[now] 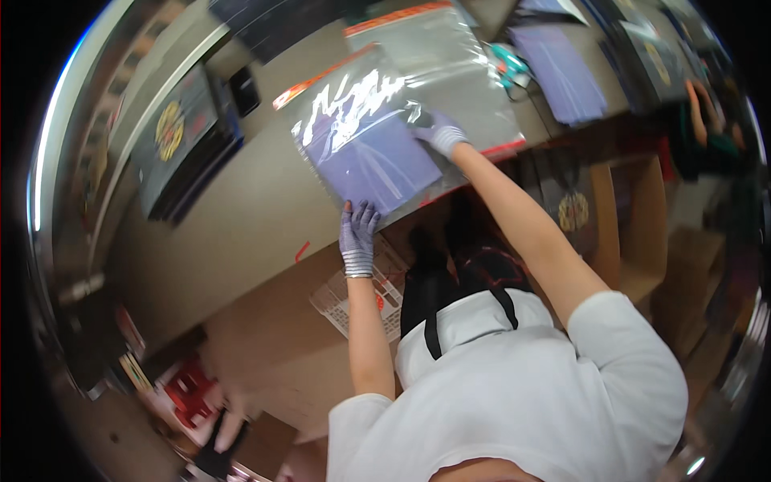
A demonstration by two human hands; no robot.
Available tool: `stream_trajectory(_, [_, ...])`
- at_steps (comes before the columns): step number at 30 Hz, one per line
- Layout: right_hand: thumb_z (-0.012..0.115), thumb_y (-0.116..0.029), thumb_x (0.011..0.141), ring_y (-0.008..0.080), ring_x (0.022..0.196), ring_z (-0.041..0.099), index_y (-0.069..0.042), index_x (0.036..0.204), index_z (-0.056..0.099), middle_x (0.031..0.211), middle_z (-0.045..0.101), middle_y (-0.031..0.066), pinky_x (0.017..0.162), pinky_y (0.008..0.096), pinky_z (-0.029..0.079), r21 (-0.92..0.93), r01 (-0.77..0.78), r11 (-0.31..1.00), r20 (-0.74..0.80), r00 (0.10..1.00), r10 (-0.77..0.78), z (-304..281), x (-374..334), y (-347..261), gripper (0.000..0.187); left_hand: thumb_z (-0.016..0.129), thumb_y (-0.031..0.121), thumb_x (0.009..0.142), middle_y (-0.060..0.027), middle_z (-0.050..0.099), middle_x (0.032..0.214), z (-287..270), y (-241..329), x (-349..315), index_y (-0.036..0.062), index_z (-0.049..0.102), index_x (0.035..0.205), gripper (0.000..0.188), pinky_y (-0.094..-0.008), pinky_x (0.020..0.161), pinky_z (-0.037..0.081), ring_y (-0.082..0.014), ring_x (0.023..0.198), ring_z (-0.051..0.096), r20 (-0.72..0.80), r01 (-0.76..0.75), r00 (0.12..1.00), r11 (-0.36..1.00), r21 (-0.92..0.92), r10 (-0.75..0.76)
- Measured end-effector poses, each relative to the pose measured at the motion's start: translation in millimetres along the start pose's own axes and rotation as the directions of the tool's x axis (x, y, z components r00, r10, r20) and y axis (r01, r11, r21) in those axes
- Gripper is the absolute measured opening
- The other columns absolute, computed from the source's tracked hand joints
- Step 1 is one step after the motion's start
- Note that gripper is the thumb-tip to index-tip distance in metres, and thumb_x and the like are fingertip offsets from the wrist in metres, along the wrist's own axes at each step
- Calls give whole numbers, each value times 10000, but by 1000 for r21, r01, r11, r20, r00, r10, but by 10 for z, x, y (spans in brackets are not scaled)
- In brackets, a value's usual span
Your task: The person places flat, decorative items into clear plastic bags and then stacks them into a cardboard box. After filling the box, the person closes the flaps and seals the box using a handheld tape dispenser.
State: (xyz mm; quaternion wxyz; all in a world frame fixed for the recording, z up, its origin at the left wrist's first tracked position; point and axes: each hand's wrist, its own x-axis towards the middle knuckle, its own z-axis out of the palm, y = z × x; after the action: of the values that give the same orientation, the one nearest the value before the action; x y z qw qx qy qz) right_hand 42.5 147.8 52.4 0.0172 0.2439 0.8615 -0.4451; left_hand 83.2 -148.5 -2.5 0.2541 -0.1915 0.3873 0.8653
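Note:
A clear plastic bag [329, 161] with an orange-red strip at its top end lies tilted on the table, a folded light purple sheet [377, 165] showing inside it. My left hand [359, 233], in a grey-purple glove with a striped cuff, rests at the near edge of the purple sheet, fingers stretched forward. At the bag's right side is my right hand [438, 133], gloved alike; its fingers are blurred against the shiny plastic, so their grip is unclear. Beneath and beyond lie more clear bags [462, 76] with red edging.
Dark printed packages [181, 140] are stacked at the left beside a black phone-like object [243, 90]. More purple sheets [558, 72] and a teal tool [507, 66] lie at the far right. Below the table edge are a white crate [329, 301] and cardboard boxes [642, 217].

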Motion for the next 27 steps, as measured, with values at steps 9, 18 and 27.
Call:
stream_trajectory(9, [644,-150,719,284,818,574,-116,914,617,880,586,76,704,374,480,-104,624,774,19,779,-626,-990,-1972,-356,199,728,137,647,-155,602,1068,2629,755,-1446,25,563,1153,544,-447,965,386,-308,1044,560,866,-849,391,-487,207,-312])
stream_trajectory(18, [644,-136,747,260,1034,551,-98,1151,548,1089,599,89,887,369,450,-360,-455,815,-409,862,300,-2251,-4342,1424,417,603,122,765,-96,590,680,2494,-426,-1768,97,607,827,67,-389,550,461,-295,630,598,716,-909,413,-205,363,-563])
stream_trajectory(27, [588,-292,894,210,1179,486,29,1302,401,1217,548,165,989,290,373,524,-348,777,-449,663,599,-2635,-4919,3306,552,542,-34,813,-134,628,792,3118,-2349,-1532,-24,605,986,184,-269,664,473,-153,695,596,633,-473,603,422,773,-485])
